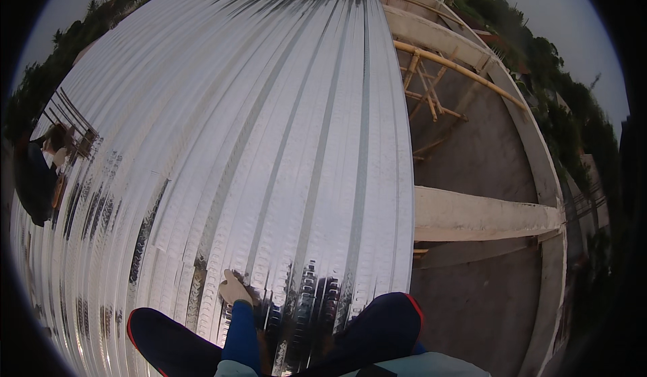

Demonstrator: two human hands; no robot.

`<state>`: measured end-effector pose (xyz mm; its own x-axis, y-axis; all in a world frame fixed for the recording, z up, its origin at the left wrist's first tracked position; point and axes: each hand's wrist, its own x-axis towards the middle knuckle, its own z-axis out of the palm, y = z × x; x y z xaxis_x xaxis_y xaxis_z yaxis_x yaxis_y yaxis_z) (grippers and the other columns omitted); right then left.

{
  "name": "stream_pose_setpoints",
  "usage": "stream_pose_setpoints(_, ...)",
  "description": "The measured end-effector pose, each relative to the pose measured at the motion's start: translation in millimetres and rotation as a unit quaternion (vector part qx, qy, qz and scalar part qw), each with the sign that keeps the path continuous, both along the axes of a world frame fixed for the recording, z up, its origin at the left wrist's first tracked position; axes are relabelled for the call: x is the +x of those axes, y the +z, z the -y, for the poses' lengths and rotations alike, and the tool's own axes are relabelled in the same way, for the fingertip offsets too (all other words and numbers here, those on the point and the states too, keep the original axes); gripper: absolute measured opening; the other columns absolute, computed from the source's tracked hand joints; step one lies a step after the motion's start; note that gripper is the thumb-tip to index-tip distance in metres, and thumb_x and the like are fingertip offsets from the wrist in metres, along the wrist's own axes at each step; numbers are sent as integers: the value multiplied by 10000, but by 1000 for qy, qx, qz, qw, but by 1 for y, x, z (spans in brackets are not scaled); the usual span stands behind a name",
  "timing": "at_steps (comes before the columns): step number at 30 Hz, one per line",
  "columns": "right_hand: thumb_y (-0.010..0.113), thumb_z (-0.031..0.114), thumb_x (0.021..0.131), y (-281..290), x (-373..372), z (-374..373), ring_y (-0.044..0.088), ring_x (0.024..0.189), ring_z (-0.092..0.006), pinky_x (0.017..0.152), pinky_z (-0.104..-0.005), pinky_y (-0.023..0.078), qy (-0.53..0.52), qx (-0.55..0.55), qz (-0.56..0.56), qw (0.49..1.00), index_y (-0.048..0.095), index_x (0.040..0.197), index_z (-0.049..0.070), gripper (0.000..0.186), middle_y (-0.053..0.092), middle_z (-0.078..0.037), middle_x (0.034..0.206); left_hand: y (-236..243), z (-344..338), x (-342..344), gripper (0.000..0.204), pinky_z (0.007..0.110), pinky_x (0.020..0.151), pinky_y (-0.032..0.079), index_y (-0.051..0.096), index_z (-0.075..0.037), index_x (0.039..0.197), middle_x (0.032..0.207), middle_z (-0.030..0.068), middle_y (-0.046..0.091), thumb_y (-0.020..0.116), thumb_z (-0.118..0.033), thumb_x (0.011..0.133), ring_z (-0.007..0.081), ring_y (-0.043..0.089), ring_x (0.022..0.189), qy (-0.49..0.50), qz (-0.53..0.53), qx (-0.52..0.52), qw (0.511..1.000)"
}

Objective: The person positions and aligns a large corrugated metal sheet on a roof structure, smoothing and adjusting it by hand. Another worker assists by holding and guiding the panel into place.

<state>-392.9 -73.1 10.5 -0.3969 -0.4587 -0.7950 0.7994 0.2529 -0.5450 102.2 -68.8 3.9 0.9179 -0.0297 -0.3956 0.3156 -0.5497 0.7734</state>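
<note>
My left hand [236,288], in a pale glove below a blue sleeve, rests on the shiny ribbed metal roofing sheet [296,154]. Its fingers look partly spread against the ribs, and I make out nothing held in it. Just beside it the sheet mirrors dark shapes. A short lapped edge of the metal lies to the hand's left. My right hand is out of sight; only a bit of blue shows beyond my right knee [387,320]. My left knee [168,340] is bent at the near left of the hand.
The roofing ends at a right-hand edge [412,168] above a drop, with a concrete beam [485,214], bamboo poles [465,70] and an outer wall [532,148]. Another person [37,175] crouches at the far left beside thin rods [71,114]. Trees surround the building.
</note>
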Motion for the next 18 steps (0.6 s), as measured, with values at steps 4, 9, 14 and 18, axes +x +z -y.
stream_pose_setpoints(4, 743, 364, 1054, 0, -9, 2, 735, 1079, -314, 966, -502, 590, -7, -19, 24, 999, 735, 1248, 31, 386, 769, -141, 1188, 13, 18, 3, 584, 434, 690, 541, 767, 51, 1031, 884, 124, 722, 722, -531, 1027, 260, 670, 751, 30, -122, -126, 984)
stream_pose_setpoints(9, 723, 376, 1072, 5, -11, 8, 737, 1119, -318, 1009, -509, 593, -11, -37, 55, 998, 736, 1278, 43, 392, 774, -127, 1229, -20, 10, 22, 451, 396, 500, 445, 791, -40, 954, 786, 49, 680, 776, -488, 1002, 190, 599, 591, 80, -172, -227, 955)
stream_pose_setpoints(14, 703, 388, 1090, 8, -20, 6, 739, 1158, -323, 1052, -516, 596, -25, -51, 85, 995, 738, 1308, 54, 400, 779, -114, 1271, -47, 10, 34, 398, 383, 533, 476, 789, -84, 908, 774, 16, 669, 796, -465, 1025, 172, 608, 619, 38, -188, -241, 951)
stream_pose_setpoints(18, 688, 398, 1105, 8, -15, 12, 741, 1190, -326, 1086, -522, 598, -23, -75, 108, 991, 739, 1332, 63, 407, 784, -103, 1304, -61, 14, 47, 408, 389, 545, 469, 764, -104, 847, 771, 1, 666, 823, -467, 1024, 162, 606, 639, 116, -186, -310, 925)
